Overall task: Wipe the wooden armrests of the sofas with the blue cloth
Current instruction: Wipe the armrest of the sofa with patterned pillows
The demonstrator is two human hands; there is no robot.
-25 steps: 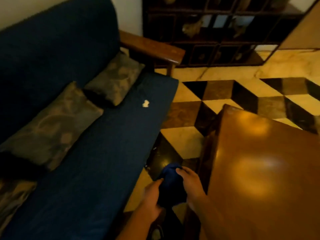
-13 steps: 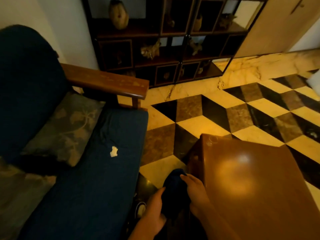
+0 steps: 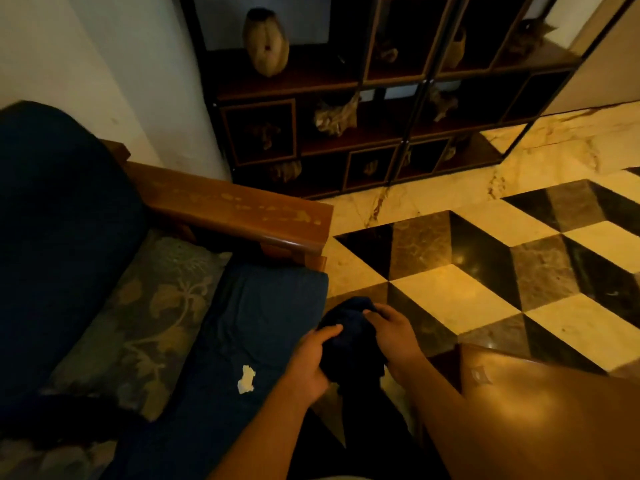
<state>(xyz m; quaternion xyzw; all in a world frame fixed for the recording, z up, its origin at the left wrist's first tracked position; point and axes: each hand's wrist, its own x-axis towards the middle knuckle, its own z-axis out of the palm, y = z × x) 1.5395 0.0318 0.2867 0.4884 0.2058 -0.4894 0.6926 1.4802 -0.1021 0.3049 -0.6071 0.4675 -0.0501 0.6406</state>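
Navy-upholstered sofa (image 3: 263,327) at left, larger in frame than half a second ago; view shifted nearer its end. Dark wooden display cabinet (image 3: 363,109) against the far wall, more fully in view than before, holding a tan ridged vase (image 3: 265,39) and several indistinct ornaments. Black, brown and cream cube-patterned marble floor (image 3: 485,271) between cabinet and sofa. Glossy brown wooden table (image 3: 540,420) at lower right, now further toward the corner, just beside the right forearm. Worn brown wooden armrest (image 3: 235,213) at the sofa's far end, finish flaked in pale patches, well apart from the cloth, untouched. Grey floral-patterned cushion (image 3: 145,317) leaning against the backrest. Bunched dark blue cloth (image 3: 349,341) held between both hands over the floor, just beside the seat's front corner. Left hand (image 3: 311,362) and right hand (image 3: 394,337) both closed on the cloth, as before. Small white scrap (image 3: 246,379) on the seat. No legible writing.
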